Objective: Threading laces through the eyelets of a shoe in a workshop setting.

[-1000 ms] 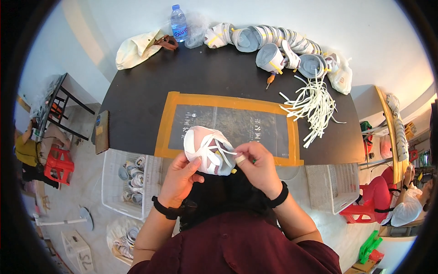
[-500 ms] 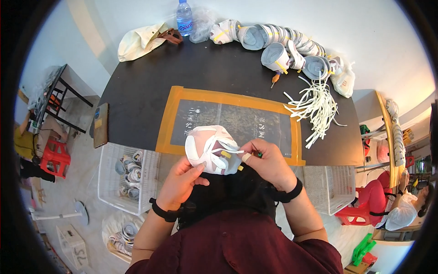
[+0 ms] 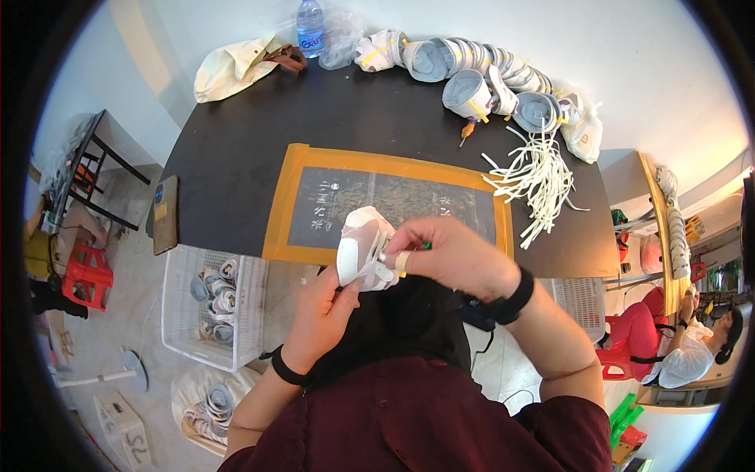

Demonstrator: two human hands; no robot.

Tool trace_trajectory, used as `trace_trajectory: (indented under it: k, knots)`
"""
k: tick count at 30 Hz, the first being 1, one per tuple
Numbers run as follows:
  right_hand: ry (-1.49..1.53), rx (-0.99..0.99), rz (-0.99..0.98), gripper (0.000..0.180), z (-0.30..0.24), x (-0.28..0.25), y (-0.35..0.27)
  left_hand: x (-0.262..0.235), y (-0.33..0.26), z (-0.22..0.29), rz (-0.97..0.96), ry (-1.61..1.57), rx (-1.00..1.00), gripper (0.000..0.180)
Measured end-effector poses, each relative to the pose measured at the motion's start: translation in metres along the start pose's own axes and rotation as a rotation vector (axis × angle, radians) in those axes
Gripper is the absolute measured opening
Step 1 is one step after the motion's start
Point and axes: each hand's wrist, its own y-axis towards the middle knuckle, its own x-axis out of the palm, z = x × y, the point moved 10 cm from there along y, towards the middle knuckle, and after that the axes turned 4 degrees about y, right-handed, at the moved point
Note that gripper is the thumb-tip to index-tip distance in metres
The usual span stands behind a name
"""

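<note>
A white and dusty-pink shoe upper [image 3: 362, 245] is held over the table's near edge, its toe toward the far side. My left hand [image 3: 324, 312] grips its lower left side, thumb on top. At the lacing opening, my right hand [image 3: 440, 250] has its fingers pinched together on a white shoelace [image 3: 383, 256]; the lace is mostly hidden by the fingers. A small green thing [image 3: 426, 245] shows between the curled right fingers, too covered to name. A tan band wraps one right finger.
The dark table [image 3: 228, 157] bears a taped clear sheet [image 3: 303, 208], loose white laces [image 3: 543, 177], stacked shoe uppers [image 3: 472, 59], an orange-handled tool [image 3: 468, 132], a cloth bag [image 3: 236, 71], a water bottle [image 3: 310, 31] and a phone [image 3: 166, 212]. Baskets of uppers [image 3: 177, 315] stand below.
My right hand has moved left and over the lacing opening, its forearm swinging across. The upper has turned in my left hand and shows its side more narrowly.
</note>
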Motion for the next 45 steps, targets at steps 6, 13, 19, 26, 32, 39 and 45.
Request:
trace_trajectory:
  k: [6, 13, 19, 26, 32, 39, 45]
  knots:
    - [0.215, 0.036, 0.251, 0.01, 0.048, 0.008, -0.004, 0.017, -0.004, -0.035, 0.008, -0.719, -0.318, 0.03]
    - [0.309, -0.189, 0.337, 0.01, 0.058, 0.028, 0.005, 0.015, -0.014, -0.043, 0.102, -0.979, -0.412, 0.034]
    - [0.696, 0.12, 0.205, 0.011, 0.074, 0.033, 0.01, 0.017, -0.008, -0.047, 0.044, -0.877, -0.316, 0.027]
    - [0.494, 0.005, 0.269, 0.009, 0.055, 0.019, 0.007, 0.017, -0.007, -0.037, 0.092, -0.892, -0.368, 0.025]
    - [0.638, 0.004, 0.273, 0.007, 0.065, 0.021, 0.005, 0.012, -0.003, -0.036, 0.137, -0.817, -0.244, 0.025]
    - [0.568, -0.124, 0.486, 0.009, 0.064, 0.025, 0.005, 0.013, -0.001, -0.031, 0.187, -0.806, -0.248, 0.023]
    - [0.715, -0.053, 0.458, 0.008, 0.074, 0.032, 0.006, 0.013, -0.001, -0.035, 0.204, -0.788, -0.253, 0.029]
